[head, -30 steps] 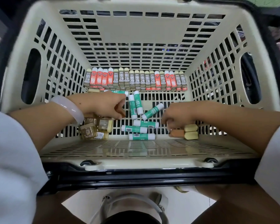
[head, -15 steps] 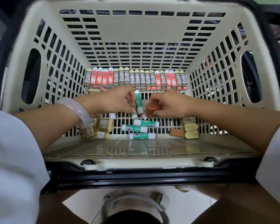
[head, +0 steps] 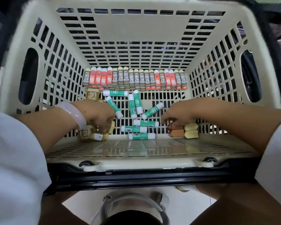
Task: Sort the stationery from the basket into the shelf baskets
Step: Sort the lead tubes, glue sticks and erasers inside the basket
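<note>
Both my hands are inside the cream plastic basket [head: 44, 65]. My left hand [head: 99, 116] reaches down at the near left, its fingers curled over a small gold box [head: 106, 129] in a cluster of gold boxes [head: 88, 135]. At the near right, my right hand [head: 177, 115] grips a brown eraser [head: 173, 127] beside another brown eraser [head: 177, 133] and two yellow erasers [head: 191, 130]. Several green-and-white glue sticks [head: 137, 103] lie scattered between the hands. A row of grey and red 2B boxes [head: 135, 79] lines the far wall.
Another gold box [head: 92, 94] sits at the far left of the basket floor. The basket's black handle bar [head: 152, 176] runs across the near edge. A white fan-like object [head: 133, 207] stands on the pale floor below.
My right hand carried the brown eraser from the middle back down to the eraser pile at the near right. My left hand left the glue sticks and dropped to the gold boxes.
</note>
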